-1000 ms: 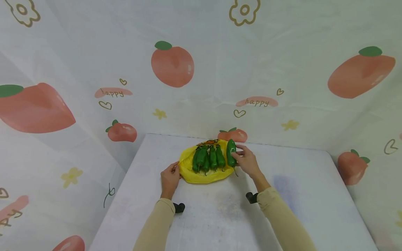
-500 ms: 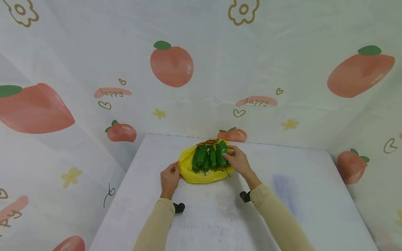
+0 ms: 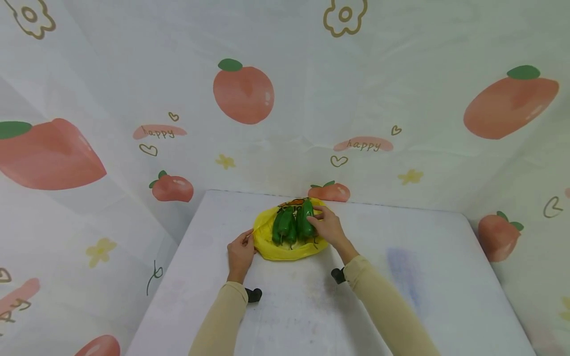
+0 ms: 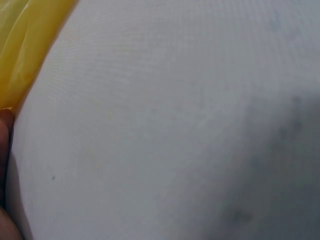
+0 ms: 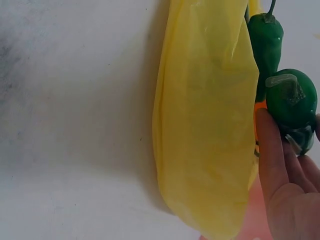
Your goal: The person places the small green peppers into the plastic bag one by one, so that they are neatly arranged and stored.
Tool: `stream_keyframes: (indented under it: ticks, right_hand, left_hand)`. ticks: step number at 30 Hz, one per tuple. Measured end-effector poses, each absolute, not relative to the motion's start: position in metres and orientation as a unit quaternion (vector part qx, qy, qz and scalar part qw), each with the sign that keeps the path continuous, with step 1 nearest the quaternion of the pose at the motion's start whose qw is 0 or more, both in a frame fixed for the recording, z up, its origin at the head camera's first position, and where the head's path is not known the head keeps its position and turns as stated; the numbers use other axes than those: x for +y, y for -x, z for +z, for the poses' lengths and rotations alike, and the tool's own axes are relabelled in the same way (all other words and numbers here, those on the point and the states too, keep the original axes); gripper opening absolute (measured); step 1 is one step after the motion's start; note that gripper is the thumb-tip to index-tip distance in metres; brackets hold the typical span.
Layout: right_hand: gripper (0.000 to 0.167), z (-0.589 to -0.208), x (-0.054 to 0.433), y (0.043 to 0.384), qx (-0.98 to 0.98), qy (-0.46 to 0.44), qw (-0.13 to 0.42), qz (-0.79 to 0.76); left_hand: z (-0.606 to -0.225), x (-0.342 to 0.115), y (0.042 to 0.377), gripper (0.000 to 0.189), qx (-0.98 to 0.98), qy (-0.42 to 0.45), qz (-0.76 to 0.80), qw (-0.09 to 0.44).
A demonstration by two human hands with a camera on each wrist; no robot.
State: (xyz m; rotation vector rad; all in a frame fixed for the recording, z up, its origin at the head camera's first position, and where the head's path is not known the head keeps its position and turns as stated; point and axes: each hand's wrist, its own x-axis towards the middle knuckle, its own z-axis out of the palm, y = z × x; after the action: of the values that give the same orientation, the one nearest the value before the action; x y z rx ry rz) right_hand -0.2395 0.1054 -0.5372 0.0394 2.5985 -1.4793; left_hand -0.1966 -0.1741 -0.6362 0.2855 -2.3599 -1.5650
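Observation:
A yellow plastic bag [image 3: 287, 253] lies with its mouth spread at the back of the table. Several green peppers [image 3: 284, 223] lie side by side in it, stems toward the front. With thumb and fingers my left hand [image 3: 241, 253] pinches the bag's left edge; the left wrist view catches only a bit of yellow plastic [image 4: 25, 45] and fingertips. My right hand [image 3: 329, 226] grips one green pepper [image 3: 308, 215] above the right part of the bag. Close up in the right wrist view, fingers curl round that pepper [image 5: 291, 97], beside another green pepper [image 5: 265, 47].
The white table [image 3: 307, 306] meets a printed fabric backdrop [image 3: 285, 163] just behind the bag. More fabric hangs at the left and right. A black wrist device [image 3: 254, 295] sits by the left sleeve, another [image 3: 338, 275] by the right.
My right hand has carried its pepper leftward, from the bag's right edge to over the peppers at its right side, covering some of them. The left hand has stayed at the bag's edge.

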Motion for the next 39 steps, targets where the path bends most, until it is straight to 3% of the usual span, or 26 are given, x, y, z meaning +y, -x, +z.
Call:
stream_keyframes:
  ticks: [28, 39]
  right_hand:
    - [0.045, -0.547, 0.083, 0.244, 0.882, -0.03, 0.054, -0.468]
    - [0.045, -0.543, 0.085, 0.24, 0.84, -0.021, 0.067, -0.538]
  left_hand:
    - [-0.636, -0.173, 0.196, 0.026, -0.825, -0.103, -0.535, 0.151]
    - [-0.636, -0.173, 0.195, 0.026, -0.826, -0.104, -0.533, 0.148]
